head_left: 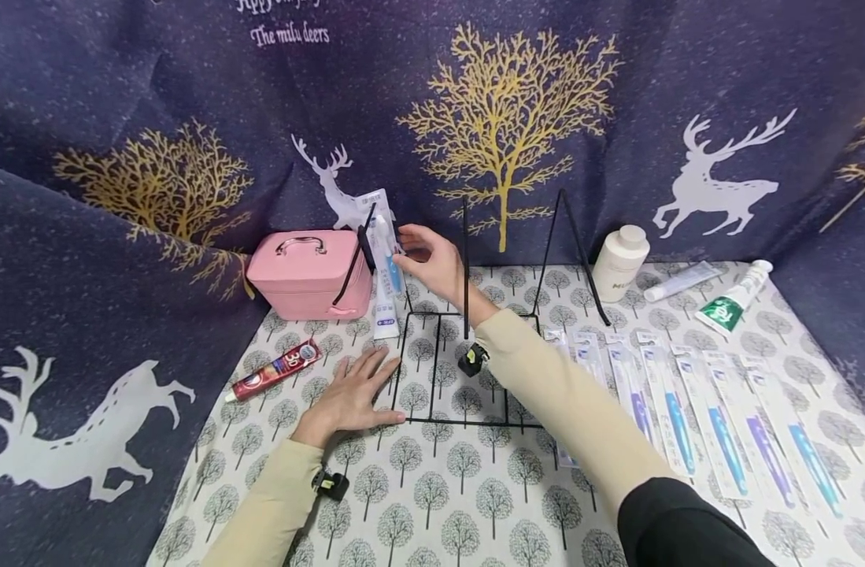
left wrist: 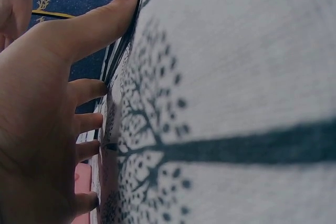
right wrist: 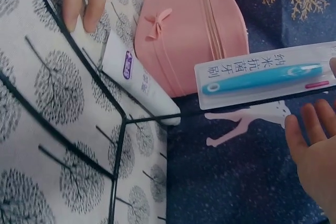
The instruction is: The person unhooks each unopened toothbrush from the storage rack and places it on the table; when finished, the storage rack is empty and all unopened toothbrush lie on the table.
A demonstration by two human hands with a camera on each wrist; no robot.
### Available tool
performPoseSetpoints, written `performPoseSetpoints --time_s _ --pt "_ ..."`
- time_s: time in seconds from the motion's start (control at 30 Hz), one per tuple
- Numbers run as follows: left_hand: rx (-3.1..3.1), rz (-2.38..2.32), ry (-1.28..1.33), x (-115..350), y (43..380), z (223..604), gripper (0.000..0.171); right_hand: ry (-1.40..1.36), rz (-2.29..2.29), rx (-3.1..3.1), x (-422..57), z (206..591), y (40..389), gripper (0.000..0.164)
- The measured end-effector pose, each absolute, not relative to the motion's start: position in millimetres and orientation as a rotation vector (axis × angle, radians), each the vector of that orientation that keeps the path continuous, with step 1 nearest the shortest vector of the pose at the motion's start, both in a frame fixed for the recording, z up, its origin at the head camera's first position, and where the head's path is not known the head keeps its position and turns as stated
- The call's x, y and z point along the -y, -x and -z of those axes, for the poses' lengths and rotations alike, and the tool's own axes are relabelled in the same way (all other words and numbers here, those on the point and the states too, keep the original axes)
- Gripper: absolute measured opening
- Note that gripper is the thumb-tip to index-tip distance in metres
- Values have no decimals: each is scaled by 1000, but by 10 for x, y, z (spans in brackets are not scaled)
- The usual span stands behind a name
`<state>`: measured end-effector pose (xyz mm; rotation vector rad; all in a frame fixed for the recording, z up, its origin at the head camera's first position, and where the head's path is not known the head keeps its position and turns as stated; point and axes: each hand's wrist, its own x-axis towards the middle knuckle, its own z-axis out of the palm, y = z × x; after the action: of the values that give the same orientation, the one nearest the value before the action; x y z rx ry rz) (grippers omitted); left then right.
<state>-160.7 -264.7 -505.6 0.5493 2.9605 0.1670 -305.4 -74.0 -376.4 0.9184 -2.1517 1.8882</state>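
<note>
My right hand (head_left: 435,264) pinches the edge of a packaged toothbrush (head_left: 393,272) with a blue handle, held upright at the back left of a black wire rack (head_left: 432,423). In the right wrist view, a thin rack rod runs along the lower edge of that toothbrush pack (right wrist: 252,77). A white toothpaste tube (head_left: 386,321) stands just below the pack, beside the rack's left side. My left hand (head_left: 350,394) lies spread on the patterned tablecloth, its thumb at the rack's front left corner. The left wrist view shows these fingers (left wrist: 86,121) straight against the cloth.
A pink case (head_left: 308,276) stands at the back left, with a red toothpaste tube (head_left: 275,370) before it. Several packaged toothbrushes (head_left: 722,425) lie in a row at right. Behind them are a white bottle (head_left: 619,264), a pale tube (head_left: 682,281) and a green-white tube (head_left: 735,299).
</note>
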Motion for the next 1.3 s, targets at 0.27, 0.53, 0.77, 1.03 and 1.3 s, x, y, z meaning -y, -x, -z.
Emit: performPoseSetpoints --time_s 0.27,0.53,0.77,1.03,1.3 --pt "-2960 -157 -562 2614 1612 5069 101 -686 -1828 2212 892 3957 3166 36" --pt "-2983 -146 -579 2636 1607 5046 100 -655 -1711 2218 977 4003 3149 19" --pt "-2987 -177 -600 2632 1608 5019 99 -658 -1679 2243 1028 4013 3134 16" --pt "-2979 -180 -582 2629 1612 5031 99 -706 -1679 2230 987 3994 3042 17" --pt "-2989 -189 -586 2656 1594 5056 100 -863 -1655 2124 914 4046 2954 21"
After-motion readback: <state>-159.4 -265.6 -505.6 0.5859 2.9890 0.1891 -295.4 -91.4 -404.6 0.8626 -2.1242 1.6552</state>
